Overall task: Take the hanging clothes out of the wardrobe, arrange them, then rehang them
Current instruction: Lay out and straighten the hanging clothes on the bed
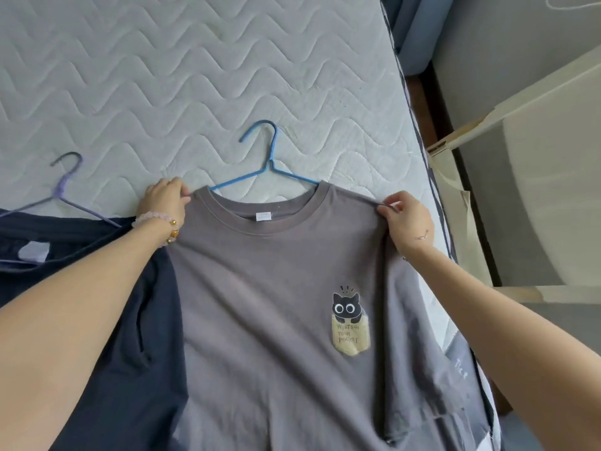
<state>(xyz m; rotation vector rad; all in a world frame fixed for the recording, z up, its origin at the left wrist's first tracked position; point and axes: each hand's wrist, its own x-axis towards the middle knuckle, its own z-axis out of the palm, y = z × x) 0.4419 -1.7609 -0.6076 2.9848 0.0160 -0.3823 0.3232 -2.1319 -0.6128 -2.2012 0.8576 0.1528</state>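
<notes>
A grey T-shirt [260, 304] with a black cat print lies flat, front up, on the quilted mattress [195, 76]. A blue wire hanger [270, 157] sits inside its neck, hook pointing away from me. My left hand [164, 200] pinches the shirt's left shoulder seam. At the other shoulder, my right hand [406, 219] pinches the fabric. To the left, partly under my left forearm, lies a dark navy garment [107, 336] on a purple wire hanger [66, 187].
The mattress edge [419, 131] runs down the right side. Beyond it stand a cream-coloured furniture panel [520, 92] and grey floor [487, 43]. Bare mattress stretches beyond the hangers.
</notes>
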